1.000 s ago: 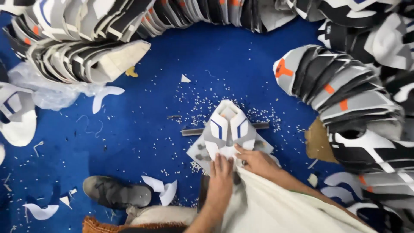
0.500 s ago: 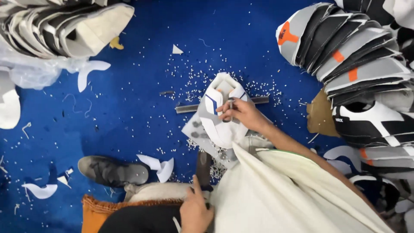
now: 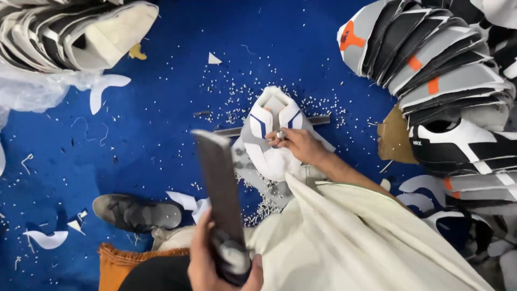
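A white, grey and blue shoe upper [image 3: 272, 116] lies on the blue floor across a thin metal strip [image 3: 319, 119]. My right hand [image 3: 299, 146] rests on the upper and pinches a small metal punch [image 3: 280, 134] upright against it. My left hand [image 3: 203, 264] is low in the view, closed around the wrapped handle of a flat dark bar [image 3: 218, 183]. The bar is raised and points toward the upper, left of it. A cream cloth [image 3: 366, 237] covers my lap and right arm.
Stacks of shoe uppers sit at the top left [image 3: 70, 32] and along the right [image 3: 441, 64]. A dark sandal [image 3: 137, 213], a brown cardboard piece [image 3: 396, 134], clear plastic [image 3: 37, 89] and white punched scraps [image 3: 237, 97] lie on the floor.
My left hand came off the upper, dropped to my lap, and now holds the flat bar raised. My right hand has stayed on the upper with the punch.
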